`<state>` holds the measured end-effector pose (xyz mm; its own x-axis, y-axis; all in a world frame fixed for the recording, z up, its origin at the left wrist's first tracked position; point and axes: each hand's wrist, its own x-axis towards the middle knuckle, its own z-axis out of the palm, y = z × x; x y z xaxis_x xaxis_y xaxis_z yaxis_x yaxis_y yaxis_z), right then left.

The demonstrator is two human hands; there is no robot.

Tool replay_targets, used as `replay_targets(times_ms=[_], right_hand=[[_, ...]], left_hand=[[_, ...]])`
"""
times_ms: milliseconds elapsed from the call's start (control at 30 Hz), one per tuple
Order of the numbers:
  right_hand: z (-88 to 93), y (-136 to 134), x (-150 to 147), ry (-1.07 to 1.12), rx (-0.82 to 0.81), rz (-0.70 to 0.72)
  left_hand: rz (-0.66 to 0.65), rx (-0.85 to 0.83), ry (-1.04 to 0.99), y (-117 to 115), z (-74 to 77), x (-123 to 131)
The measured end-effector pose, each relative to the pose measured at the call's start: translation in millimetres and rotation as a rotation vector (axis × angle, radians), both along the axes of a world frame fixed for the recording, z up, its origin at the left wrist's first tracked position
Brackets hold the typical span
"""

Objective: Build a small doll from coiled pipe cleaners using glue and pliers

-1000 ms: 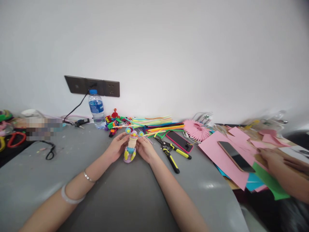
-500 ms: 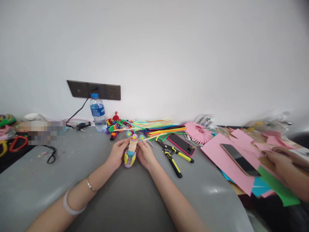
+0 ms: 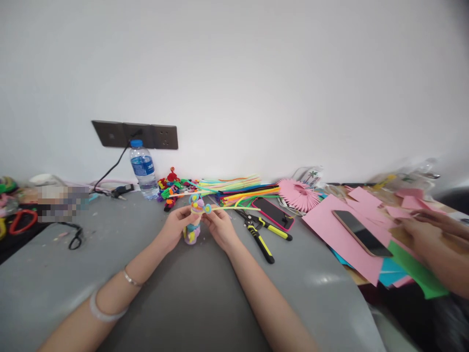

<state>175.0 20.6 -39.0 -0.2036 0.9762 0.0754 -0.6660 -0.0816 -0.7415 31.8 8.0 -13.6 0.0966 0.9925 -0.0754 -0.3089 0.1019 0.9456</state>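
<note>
A small pastel pipe-cleaner figure (image 3: 192,230) in purple, yellow, blue and cream stands just above or on the grey table, between my hands. Blue and yellow coiled discs sit at its top. My left hand (image 3: 178,226) is closed on its left side, fingers near the upper part. From the right, my right hand (image 3: 220,229) pinches it just under one disc. A pale yellow pipe cleaner (image 3: 242,209) stretches out to the right from the figure's top, above my right fingers. The fingertips are partly hidden behind the figure.
Behind lie bundled pipe cleaners (image 3: 252,193) and a colourful pipe-cleaner pile (image 3: 172,188), beside a water bottle (image 3: 143,168). Yellow-black pliers (image 3: 262,234) and a pink-edged phone (image 3: 274,213) are right. Another person's hands (image 3: 428,234) work over pink paper (image 3: 344,234).
The figure has turned and tilted in my hands, so its top discs now face differently. The pale yellow pipe cleaner now shows plainly to the right. My view has shifted slightly.
</note>
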Motion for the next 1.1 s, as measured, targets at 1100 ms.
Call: replay_targets(times_ms=[1100], right_hand=[[23.3,-10,21,-0.304,0.276,-0.029]], left_hand=[[-0.385,0.577,0.386,8,-1.6,-29]])
